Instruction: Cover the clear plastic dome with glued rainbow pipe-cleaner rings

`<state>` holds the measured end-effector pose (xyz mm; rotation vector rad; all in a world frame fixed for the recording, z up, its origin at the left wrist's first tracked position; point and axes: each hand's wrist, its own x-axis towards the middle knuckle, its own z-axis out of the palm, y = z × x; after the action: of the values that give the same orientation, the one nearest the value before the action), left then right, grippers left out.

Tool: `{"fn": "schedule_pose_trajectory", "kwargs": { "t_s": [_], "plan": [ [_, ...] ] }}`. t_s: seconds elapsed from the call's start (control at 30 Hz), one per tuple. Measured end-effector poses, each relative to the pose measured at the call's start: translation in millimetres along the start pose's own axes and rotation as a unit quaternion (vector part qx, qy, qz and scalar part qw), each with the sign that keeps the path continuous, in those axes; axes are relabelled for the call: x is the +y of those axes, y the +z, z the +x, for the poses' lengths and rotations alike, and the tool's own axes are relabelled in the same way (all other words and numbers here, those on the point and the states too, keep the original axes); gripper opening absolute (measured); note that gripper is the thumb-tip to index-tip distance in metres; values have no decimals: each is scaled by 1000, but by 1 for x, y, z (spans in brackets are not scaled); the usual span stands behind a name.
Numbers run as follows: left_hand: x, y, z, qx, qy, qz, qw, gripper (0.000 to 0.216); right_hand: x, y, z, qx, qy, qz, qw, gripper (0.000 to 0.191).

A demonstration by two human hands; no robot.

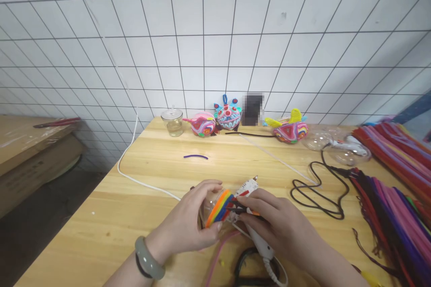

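Note:
My left hand (188, 222) is wrapped round a clear plastic ball (210, 202) partly covered with orange, yellow and blue pipe-cleaner bands (219, 208). A grey bangle sits on that wrist. My right hand (276, 224) pinches a dark pipe cleaner (240, 209) against the ball's coloured side. A white glue gun (249, 188) lies on the wooden table (111, 215) under my right hand, its nozzle pointing away from me.
Three finished colourful ornaments (229, 114) and a small glass jar (173, 122) stand by the tiled wall. Piles of pipe cleaners (393, 206) fill the right side. A black cord (319, 188), a white cable (134, 179), a purple piece (195, 156) and clear half-shells (336, 145) lie around.

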<state>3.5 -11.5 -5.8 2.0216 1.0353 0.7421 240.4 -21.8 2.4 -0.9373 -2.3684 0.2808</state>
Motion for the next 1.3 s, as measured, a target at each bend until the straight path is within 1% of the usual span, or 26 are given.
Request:
{"fn": "schedule_pose_trajectory", "kwargs": {
  "t_s": [0.17, 0.37, 0.5, 0.63, 0.83, 1.1, 1.3],
  "plan": [
    [-3, 2, -2, 6, 9, -9, 1000, 61, -1, 2, 0, -1, 33, 46, 998, 21],
    [1, 1, 1, 11, -14, -12, 1000, 64, -3, 3, 2, -12, 77, 131, 988, 24],
    [0, 2, 1, 19, -22, -26, 999, 64, -2, 3, 1, -17, 94, 162, 982, 24],
    [-4, 4, -1, 21, -13, -48, 999, 64, -2, 2, 1, -23, 118, 177, 977, 25],
    [-6, 4, 0, 27, -15, -25, 999, 65, -4, -1, 3, -28, 134, 202, 970, 28],
    [-4, 4, -1, 33, -13, -3, 999, 65, -3, 1, 3, -27, 154, 193, 969, 26],
    [-4, 6, 0, 47, -6, -24, 999, 62, -7, -1, 4, -23, 170, 197, 965, 28]
  ]
}}
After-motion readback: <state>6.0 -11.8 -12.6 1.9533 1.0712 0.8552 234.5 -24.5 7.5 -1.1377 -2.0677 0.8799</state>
